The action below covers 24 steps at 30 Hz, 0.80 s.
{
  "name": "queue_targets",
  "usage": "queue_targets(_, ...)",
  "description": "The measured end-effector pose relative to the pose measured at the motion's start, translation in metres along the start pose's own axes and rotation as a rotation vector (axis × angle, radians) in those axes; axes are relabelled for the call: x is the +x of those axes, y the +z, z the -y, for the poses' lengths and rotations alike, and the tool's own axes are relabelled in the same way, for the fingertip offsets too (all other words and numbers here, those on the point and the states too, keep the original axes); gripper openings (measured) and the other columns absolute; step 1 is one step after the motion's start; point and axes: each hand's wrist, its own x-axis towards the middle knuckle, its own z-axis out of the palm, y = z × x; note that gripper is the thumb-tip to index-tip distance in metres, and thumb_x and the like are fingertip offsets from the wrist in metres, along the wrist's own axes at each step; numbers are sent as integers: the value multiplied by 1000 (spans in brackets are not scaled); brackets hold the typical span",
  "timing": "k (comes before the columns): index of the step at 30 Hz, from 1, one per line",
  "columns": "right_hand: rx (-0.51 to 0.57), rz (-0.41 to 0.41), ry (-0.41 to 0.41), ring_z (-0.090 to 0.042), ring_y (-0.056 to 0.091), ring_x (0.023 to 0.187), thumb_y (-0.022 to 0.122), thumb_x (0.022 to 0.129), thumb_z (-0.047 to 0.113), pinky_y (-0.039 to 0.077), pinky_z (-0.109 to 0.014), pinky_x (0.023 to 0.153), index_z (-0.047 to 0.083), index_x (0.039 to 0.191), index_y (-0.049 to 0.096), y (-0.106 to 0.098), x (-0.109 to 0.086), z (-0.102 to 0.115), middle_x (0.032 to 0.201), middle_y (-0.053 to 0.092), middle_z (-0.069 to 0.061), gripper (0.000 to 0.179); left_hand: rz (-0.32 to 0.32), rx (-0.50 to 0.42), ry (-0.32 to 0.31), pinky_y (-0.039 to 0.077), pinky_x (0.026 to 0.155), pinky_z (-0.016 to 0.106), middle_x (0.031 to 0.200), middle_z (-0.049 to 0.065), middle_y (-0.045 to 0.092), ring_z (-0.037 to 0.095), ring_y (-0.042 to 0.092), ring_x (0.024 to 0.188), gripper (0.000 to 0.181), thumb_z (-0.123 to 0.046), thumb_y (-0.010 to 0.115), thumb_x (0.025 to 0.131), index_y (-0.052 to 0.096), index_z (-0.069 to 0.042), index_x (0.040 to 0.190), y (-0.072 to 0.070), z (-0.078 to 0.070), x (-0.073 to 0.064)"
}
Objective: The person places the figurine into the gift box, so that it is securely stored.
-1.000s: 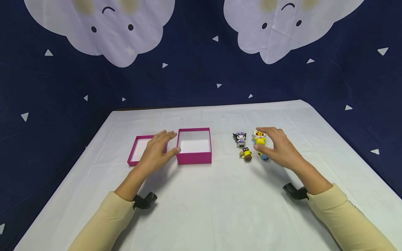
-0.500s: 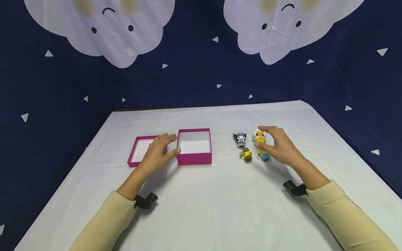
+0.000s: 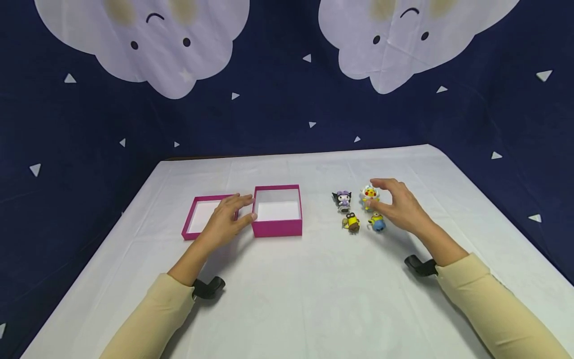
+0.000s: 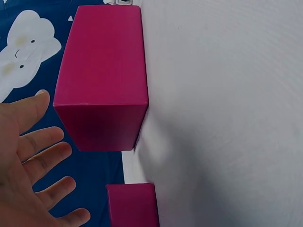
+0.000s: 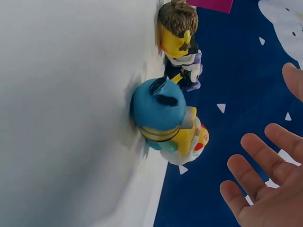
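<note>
My left hand [image 3: 226,219], fingers spread, hovers at the left side of an uncovered pink box [image 3: 278,228] with a white inside. In the left wrist view its fingers appear apart from the box wall [image 4: 102,61]. Behind that hand lies the shallow pink lid [image 3: 192,235], inner side up, partly covered. My right hand [image 3: 400,207] is beside a yellow Pikachu figurine [image 3: 370,193] in a white hood, thumb overlapping it in the head view. Just below stands a blue-and-yellow minion figurine [image 3: 377,223]. The right wrist view shows that hand's fingers [image 5: 246,172] spread, holding nothing.
Left of the Pikachu stands a black-and-purple Kuromi figurine [image 3: 344,200]. A minion figurine [image 3: 352,223] in brown stands in front of it. A white cloth [image 3: 287,299] covers the table, and a dark blue cloud-print curtain [image 3: 278,109] hangs behind.
My right hand has shifted slightly away from me, uncovering more of the blue minion figurine. My left hand has barely moved. The box and figurines stay in place.
</note>
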Motion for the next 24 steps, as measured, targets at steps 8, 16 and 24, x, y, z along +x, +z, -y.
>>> queue_targets(8,-31,1,39,-41,37,129,65,88,35,32,-60,101,7,139,42,0,8,-7,139,46,-21,63,25,-25,1,20,113,61,144,11,48,34,27,141,49,-22,65,88,54,-4,132,1,4,0)
queue_targets(16,-56,18,72,-41,36,128,63,89,38,33,-60,101,6,141,40,0,18,-16,139,44,-22,65,13,-28,-1,22,113,58,143,10,49,34,29,141,46,-21,65,89,55,-5,131,1,5,0)
queue_targets(24,-48,62,117,-41,33,131,63,89,39,32,-61,103,7,143,36,3,26,-29,143,41,-21,69,19,-49,14,20,114,59,144,7,49,32,28,142,46,-21,64,89,55,-6,132,3,8,1)
